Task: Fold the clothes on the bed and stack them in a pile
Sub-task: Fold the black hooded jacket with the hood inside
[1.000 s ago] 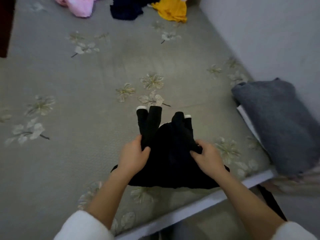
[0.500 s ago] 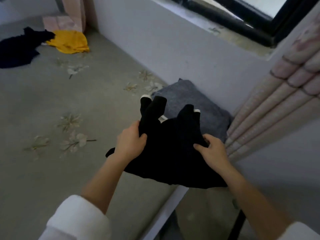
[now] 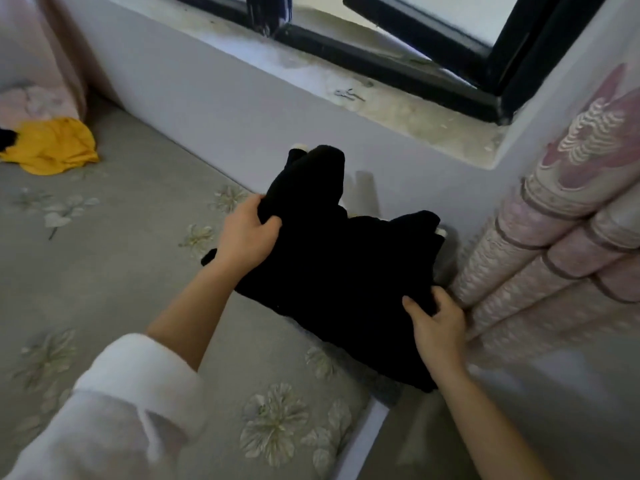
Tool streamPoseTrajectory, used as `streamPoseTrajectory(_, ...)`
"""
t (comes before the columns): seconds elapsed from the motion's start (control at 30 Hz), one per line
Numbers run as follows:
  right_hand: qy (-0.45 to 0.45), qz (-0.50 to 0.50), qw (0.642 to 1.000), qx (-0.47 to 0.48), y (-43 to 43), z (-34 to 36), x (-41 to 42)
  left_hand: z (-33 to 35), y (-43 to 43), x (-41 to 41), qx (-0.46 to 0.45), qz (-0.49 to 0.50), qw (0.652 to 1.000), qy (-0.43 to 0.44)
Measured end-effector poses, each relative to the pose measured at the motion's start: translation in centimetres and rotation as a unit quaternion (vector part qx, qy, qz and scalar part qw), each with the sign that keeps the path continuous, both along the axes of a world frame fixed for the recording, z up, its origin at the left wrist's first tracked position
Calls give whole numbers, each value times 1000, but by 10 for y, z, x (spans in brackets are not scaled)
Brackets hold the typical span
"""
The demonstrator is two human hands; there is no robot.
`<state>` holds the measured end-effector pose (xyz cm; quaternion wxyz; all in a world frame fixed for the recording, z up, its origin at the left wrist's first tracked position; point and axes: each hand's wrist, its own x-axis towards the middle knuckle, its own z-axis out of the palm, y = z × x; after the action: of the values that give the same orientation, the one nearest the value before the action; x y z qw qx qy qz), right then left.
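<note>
Black garment (image 3: 332,271), folded: arriving at wall corner of bed (image 3: 86,289) for stacking; left hand (image 3: 247,233), right hand (image 3: 438,323) gripping its edges

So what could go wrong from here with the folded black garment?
1. The black garment appears to reach past the bed edge at its near corner; released there, it may slide off.
2. Its sleeve ends stick up loose by the wall, so the fold could open once the left hand and right hand let go.
3. The curtain lies close beside the right hand and might get caught.
</note>
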<state>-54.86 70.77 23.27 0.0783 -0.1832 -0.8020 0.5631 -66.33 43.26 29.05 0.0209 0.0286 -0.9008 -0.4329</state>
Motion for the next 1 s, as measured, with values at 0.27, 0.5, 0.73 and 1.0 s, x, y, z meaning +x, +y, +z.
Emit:
streamPoseTrajectory(0.27, -104, -121, 982, -102, 37, -57, -17, -33, 5, -111, -86, -10, 995, -44)
streamPoseTrajectory(0.5, -234, -110, 962, -92, 61, -97, -26, -110, 22, -100, -293, 3, 937, -191)
streamPoseTrajectory(0.73, -235, -102, 965, -61, 52, -115, -20, -163, 52, -58, 59, 270, 910, -309)
streamPoseTrajectory(1.0, -220, -151, 963, 30, 51, -126, -21, -174, 38, -26, 216, 247, 937, -120)
